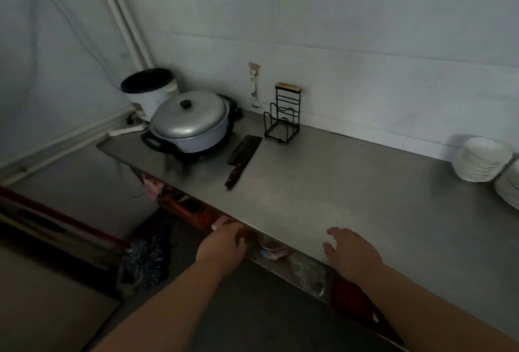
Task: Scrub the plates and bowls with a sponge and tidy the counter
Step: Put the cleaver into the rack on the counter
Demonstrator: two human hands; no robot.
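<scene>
Back on the counter (337,183) I see a lidded pot (191,124), contents hidden; right hand (351,250) splayed, empty; left hand (222,242) at the edge, grip unclear.

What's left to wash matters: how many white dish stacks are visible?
2, far right on the counter: one stack by the wall, one nearer, cropped; others may be offscreen.

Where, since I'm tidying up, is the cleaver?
The cleaver lies flat on the counter, left of centre in head view, between the lidded pot and wire rack.
</scene>
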